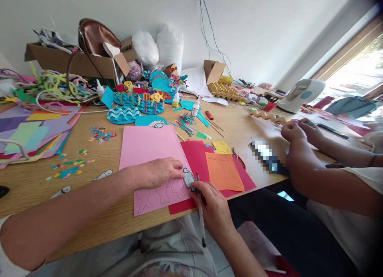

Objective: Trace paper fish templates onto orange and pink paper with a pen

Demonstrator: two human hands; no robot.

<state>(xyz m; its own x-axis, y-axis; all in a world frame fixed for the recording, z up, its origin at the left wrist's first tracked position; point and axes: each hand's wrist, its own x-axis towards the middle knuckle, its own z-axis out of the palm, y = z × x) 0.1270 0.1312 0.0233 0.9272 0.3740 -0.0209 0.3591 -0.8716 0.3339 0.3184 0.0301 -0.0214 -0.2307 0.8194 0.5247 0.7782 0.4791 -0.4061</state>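
A sheet of pink paper (pixel 146 149) lies in front of me with fish outlines drawn in pencil along its lower part. On its right edge sits a small grey paper fish cut-out (pixel 188 177). My left hand (pixel 158 172) rests flat on the pink paper, fingers stretched toward the cut-out and its fingertips at the cut-out's upper left. My right hand (pixel 213 201) holds a pen (pixel 201 217) between its fingers, with the pen's tip pointing up, and its fingertips touch the lower end of the cut-out. Red paper (pixel 191 149) and an orange sheet (pixel 224 173) lie to the right.
Fish cut-outs (pixel 103 174), confetti (pixel 67 167) and coloured paper (pixel 32 129) lie left. Blue wavy crafts (pixel 124 114), a glue bottle (pixel 195 107) and scissors (pixel 238 159) are farther back. A co-worker's hands (pixel 296 129) and a phone (pixel 267 155) are at right.
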